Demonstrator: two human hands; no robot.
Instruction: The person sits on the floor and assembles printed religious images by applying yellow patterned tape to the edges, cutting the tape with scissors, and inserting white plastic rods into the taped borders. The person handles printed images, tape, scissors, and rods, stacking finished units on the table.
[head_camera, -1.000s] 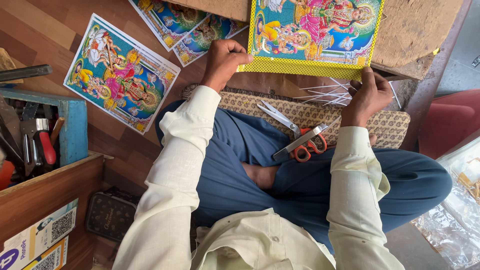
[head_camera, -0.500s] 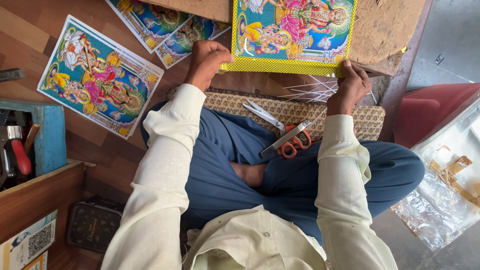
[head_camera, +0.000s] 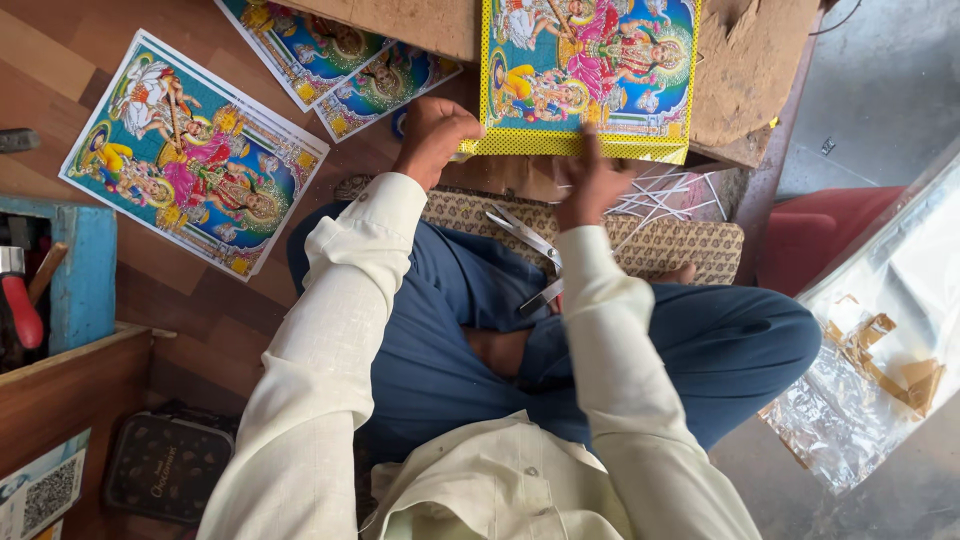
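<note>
Head view: left hand (head_camera: 432, 132) grips the yellow-bordered print (head_camera: 588, 72)'s near left corner; right hand (head_camera: 592, 182), blurred, touches its near edge, grip unclear; scissors (head_camera: 528, 258) half hidden.

Both hands meet the lower edge of a bright picture print (head_camera: 590, 75) lying on a worn wooden board (head_camera: 745, 75) — left hand (head_camera: 432, 135) gripping the corner, right hand (head_camera: 592, 185) blurred, seemingly pressing. Scissors (head_camera: 530, 262) rest on the lap.
</note>
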